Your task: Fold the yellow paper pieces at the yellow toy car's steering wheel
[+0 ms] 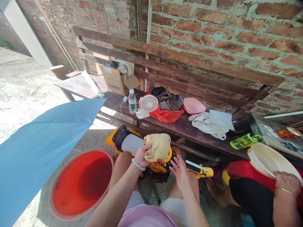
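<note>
My left hand [142,155], with a beaded bracelet at the wrist, grips a folded, pale yellow cloth-like piece [159,145] above my knees. Reddish-orange bits [157,163] show along its lower edge; what they are I cannot make out. Just right of it, my right hand [179,168] is held with fingers apart, touching nothing that I can see. Beneath both hands is a yellow and black ride-on toy or similar object [133,142], partly hidden by my hands and legs.
A red tub [81,186] stands left of my legs, beside a blue umbrella [54,132]. Ahead, a wooden bench [175,132] carries a cardboard box [115,80], water bottle [132,102], fan [149,103] and pink bowl [194,106]. At right, another person's hand [287,183] holds a cream basin [270,160].
</note>
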### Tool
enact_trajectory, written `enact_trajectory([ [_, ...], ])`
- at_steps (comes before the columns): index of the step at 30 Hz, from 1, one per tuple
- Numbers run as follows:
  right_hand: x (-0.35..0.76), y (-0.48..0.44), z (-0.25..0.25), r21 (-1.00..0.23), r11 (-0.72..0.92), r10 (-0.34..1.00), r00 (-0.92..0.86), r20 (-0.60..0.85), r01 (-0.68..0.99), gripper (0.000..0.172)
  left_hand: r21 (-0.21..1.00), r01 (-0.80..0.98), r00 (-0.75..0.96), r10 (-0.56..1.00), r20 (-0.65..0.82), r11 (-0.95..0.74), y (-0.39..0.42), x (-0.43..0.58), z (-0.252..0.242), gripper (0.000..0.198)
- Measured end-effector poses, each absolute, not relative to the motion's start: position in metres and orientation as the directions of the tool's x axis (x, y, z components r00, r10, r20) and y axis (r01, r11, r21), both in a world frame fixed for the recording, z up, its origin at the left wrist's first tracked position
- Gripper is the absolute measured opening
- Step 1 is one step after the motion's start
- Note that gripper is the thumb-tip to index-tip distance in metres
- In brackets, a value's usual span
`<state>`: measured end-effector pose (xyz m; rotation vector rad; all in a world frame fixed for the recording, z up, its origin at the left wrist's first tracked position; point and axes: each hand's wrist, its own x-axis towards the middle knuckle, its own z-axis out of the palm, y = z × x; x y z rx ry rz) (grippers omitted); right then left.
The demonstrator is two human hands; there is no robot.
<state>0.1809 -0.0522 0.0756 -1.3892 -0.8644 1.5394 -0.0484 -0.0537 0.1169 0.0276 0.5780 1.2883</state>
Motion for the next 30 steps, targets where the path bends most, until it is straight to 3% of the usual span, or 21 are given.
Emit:
enact_trajectory([
  [2, 0.189, -0.053, 0.079, -0.869, -0.380, 0.918, -0.012, -0.397, -0.317, 0.080, 0.314, -0.873, 0.254, 0.897, -0.361, 0.374, -0.062, -0.024, 0.128, 0.032],
  [5, 0.184, -0.069, 0.090, -0.835, -0.306, 0.949, -0.080, -0.303, -0.457, 0.076, 0.320, -0.888, 0.228, 0.922, -0.313, 0.328, -0.075, 0.019, 0.134, 0.033],
  [8, 0.170, -0.093, 0.095, -0.695, -0.463, 0.883, -0.212, -0.420, -0.550, 0.074, 0.321, -0.894, 0.202, 0.921, -0.334, 0.313, -0.088, 0.053, 0.127, 0.035],
  [11, 0.165, -0.109, 0.089, -0.580, -0.541, 0.826, -0.256, -0.502, -0.609, 0.068, 0.314, -0.880, 0.193, 0.873, -0.448, 0.355, -0.099, 0.067, 0.112, 0.035],
  [15, 0.177, -0.105, 0.076, -0.592, -0.586, 0.784, -0.200, -0.588, -0.553, 0.044, 0.370, -0.825, 0.134, 0.784, -0.607, 0.427, -0.108, 0.067, 0.094, 0.028],
  [18, 0.188, -0.087, 0.074, -0.700, -0.545, 0.814, -0.090, -0.574, -0.463, 0.045, 0.434, -0.730, 0.161, 0.750, -0.642, 0.528, -0.109, 0.057, 0.083, 0.025],
  [21, 0.196, -0.057, 0.081, -0.897, -0.331, 0.914, 0.138, -0.382, -0.295, 0.057, 0.566, -0.604, 0.083, 0.751, -0.655, 0.561, -0.111, 0.033, 0.071, 0.026],
  [24, 0.190, -0.025, 0.083, -0.995, -0.035, 0.972, 0.233, -0.013, 0.091, 0.072, 0.717, -0.514, -0.160, 0.769, -0.619, 0.470, -0.123, -0.006, 0.053, 0.025],
  [26, 0.174, -0.012, 0.076, -0.907, 0.131, 0.983, 0.064, 0.170, 0.401, 0.073, 0.832, -0.467, -0.381, 0.781, -0.495, 0.299, -0.133, -0.036, 0.042, 0.021],
  [27, 0.164, -0.010, 0.070, -0.813, 0.195, 0.980, -0.075, 0.184, 0.548, 0.071, 0.874, -0.434, -0.477, 0.768, -0.428, 0.217, -0.137, -0.050, 0.038, 0.019],
  [30, 0.131, -0.017, 0.050, -0.427, 0.360, 0.912, -0.409, -0.026, 0.830, 0.071, 0.932, -0.330, -0.604, 0.725, -0.333, 0.152, -0.148, -0.080, 0.032, 0.017],
])
